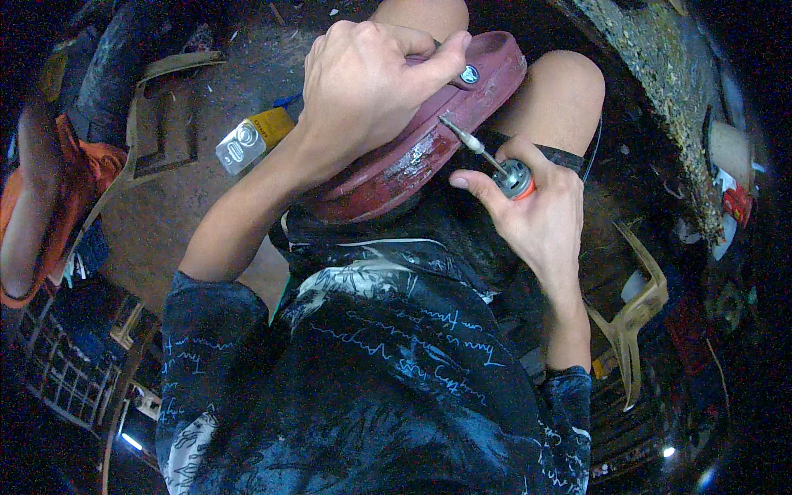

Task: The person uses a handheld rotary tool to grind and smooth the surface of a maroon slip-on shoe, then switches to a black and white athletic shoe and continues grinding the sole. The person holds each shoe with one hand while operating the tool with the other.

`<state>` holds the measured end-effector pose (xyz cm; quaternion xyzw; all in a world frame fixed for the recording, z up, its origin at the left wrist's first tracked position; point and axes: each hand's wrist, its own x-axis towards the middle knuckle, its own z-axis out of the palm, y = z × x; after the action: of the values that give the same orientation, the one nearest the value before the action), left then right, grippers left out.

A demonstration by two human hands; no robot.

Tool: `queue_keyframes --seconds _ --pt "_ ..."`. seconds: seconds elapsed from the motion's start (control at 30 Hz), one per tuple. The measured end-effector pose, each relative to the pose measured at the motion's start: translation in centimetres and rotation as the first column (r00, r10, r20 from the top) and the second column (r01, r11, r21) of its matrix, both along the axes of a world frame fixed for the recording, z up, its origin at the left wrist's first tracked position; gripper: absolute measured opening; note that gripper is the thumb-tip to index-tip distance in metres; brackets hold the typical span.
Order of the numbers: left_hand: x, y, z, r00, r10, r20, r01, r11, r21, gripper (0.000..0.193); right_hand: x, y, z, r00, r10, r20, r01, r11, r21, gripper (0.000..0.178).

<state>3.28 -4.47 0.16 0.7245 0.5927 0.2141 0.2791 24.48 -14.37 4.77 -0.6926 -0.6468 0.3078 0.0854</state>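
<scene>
Sandal point(429, 136): dark red, lying across the person's knees, sole edge facing up. Left hand point(367, 82): fingers closed over the sandal's upper side, thumb beside a round metal stud point(469, 74). Right hand point(540, 214): fingers gripping a tool point(495, 161) with an orange collar, its metal tip touching the sandal's edge. Floor point(190, 206): a yellow and silver lighter point(252, 140) lying left of the forearm.

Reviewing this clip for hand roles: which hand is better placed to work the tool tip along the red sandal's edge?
Right. The right hand grips the orange-collared tool, its metal tip at the red sandal edge. The left hand is clamped over the sandal, steadying it.
</scene>
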Motion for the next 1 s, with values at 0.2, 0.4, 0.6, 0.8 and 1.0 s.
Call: queue_keyframes --seconds 0.2,0.4,0.6,0.8,1.0 --pt "-0.2 0.1 -0.1 1.000 -0.020 -0.011 0.020 1.000 0.018 0.054 0.2 -0.4 -0.1 0.999 0.048 0.014 -0.048 0.999 0.003 0.056" --pt "-0.8 0.6 0.2 1.000 -0.029 -0.005 0.029 0.995 -0.101 0.052 1.6 0.1 -0.6 0.989 -0.079 -0.124 0.079 0.997 -0.001 0.053" --pt "-0.1 0.9 2.1 0.982 0.009 0.187 0.030 0.978 -0.207 0.056 5.5 2.1 -0.5 0.646 -0.489 -0.586 0.218 0.854 -0.472 0.033" --pt "2.7 -1.1 1.3 0.959 0.108 0.262 -0.050 0.975 -0.216 0.063 9.7 1.1 1.7 0.418 -0.234 -0.878 0.218 0.964 -0.153 0.105" --pt "1.6 -3.4 0.4 0.930 0.139 0.341 -0.045 0.962 -0.269 0.057 9.0 -0.5 0.6 0.365 -0.351 -0.862 0.282 0.924 -0.257 0.128"
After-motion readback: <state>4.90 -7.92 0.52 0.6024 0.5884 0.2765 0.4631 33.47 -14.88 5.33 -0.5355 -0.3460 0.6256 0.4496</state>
